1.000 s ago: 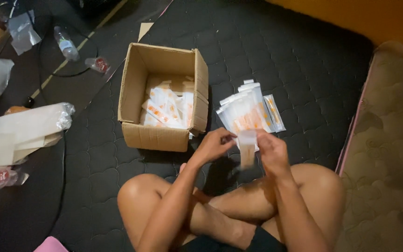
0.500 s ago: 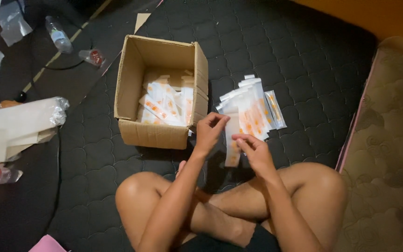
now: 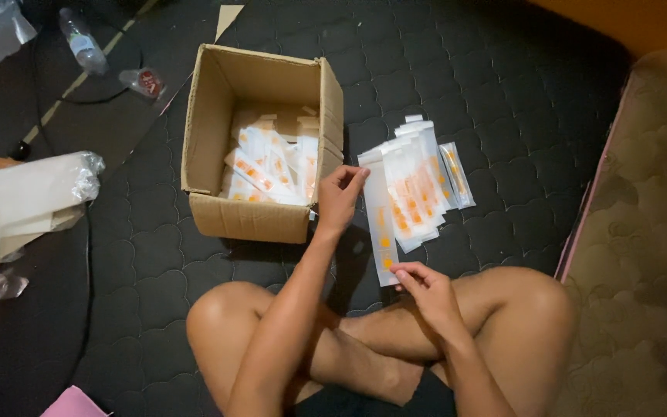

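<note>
I sit cross-legged on a dark quilted mat. Both hands hold one long clear packet [image 3: 380, 224] with orange pieces inside. My left hand [image 3: 339, 198] pinches its top end, my right hand [image 3: 424, 289] pinches its bottom end. The packet lies stretched just left of a fanned pile of similar packets [image 3: 420, 180] on the mat. An open cardboard box [image 3: 211, 139] stands to the left of my left hand, with several more such packets inside.
A bundle of white plastic bags [image 3: 17, 201] lies at the far left. A plastic bottle [image 3: 79, 39] and small wrappers lie at the top left. A beige mattress edge [image 3: 642, 232] runs along the right. A pink item [image 3: 71, 404] is at the bottom left.
The packet was upright and close between both hands; now my hands have moved apart, stretching it lengthwise and lowering it beside the pile on the mat.
</note>
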